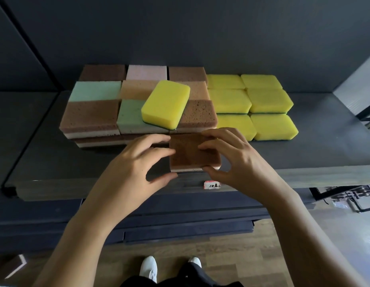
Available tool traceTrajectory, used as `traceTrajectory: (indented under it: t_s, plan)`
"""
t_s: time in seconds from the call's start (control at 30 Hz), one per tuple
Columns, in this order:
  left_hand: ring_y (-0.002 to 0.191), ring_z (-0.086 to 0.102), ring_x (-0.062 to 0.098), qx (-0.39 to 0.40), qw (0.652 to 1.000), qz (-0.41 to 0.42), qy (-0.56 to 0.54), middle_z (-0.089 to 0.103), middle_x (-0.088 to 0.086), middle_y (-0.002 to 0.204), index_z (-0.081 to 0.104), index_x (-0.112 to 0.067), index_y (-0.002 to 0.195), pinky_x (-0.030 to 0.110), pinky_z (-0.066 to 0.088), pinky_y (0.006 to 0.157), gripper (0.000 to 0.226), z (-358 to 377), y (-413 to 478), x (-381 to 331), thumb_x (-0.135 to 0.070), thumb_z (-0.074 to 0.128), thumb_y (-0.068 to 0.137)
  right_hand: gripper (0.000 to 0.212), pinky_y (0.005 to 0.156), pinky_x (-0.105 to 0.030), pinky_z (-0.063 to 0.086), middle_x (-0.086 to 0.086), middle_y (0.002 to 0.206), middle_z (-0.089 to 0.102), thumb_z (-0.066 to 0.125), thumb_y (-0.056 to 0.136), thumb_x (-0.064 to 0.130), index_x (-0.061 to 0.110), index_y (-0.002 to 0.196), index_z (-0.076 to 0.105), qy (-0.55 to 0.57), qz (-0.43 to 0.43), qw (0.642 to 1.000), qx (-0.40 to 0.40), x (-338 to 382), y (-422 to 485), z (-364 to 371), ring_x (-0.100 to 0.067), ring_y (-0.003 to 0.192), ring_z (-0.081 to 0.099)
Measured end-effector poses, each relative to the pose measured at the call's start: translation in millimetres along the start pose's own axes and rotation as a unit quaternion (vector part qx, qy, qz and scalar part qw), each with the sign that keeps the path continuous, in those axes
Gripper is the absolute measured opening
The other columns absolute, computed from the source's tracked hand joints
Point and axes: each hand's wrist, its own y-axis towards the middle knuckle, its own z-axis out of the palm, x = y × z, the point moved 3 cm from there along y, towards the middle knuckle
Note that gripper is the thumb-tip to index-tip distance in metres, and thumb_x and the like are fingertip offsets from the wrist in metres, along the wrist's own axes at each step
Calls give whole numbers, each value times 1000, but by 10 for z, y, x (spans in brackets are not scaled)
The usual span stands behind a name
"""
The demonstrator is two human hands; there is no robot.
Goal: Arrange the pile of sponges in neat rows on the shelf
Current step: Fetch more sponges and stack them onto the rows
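Note:
A brown sponge point(190, 154) lies flat near the front edge of the dark shelf point(304, 160). My left hand point(138, 164) touches its left side and my right hand point(233, 160) pinches its right side, thumb at the front corner. Behind it stands a stacked block of brown, green and pink sponges point(93, 114) in rows. A loose yellow sponge point(165, 104) lies tilted on top of that block. To the right, yellow sponges point(271, 100) sit in neat rows of two.
A small price tag point(212, 184) is stuck on the shelf's front edge. A dark back wall rises behind the sponges. Lower shelves, a wood floor and white shoes point(148, 268) show below. A metal rack point(345, 195) stands at the right.

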Motion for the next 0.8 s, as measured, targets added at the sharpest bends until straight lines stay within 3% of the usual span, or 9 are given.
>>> traceTrajectory:
  t_s: [0.57,0.8]
  plan:
    - [115,58,12,-13,1000,-4,-2,56,-5,130,69,-14,113,36,54,90,34,82,-90,37,-33,68,84,43,100,-38,48,-3,136,56,76,82,21,14,123,64,18,52,998,22,-13,-53,125,-23,126,49]
    - [114,58,15,-23,999,-3,26,56,-3,130,66,-14,120,34,56,86,37,141,-75,21,-32,65,87,49,105,-23,37,1,140,51,75,84,22,16,130,59,-3,49,998,33,72,-112,65,-18,131,43]
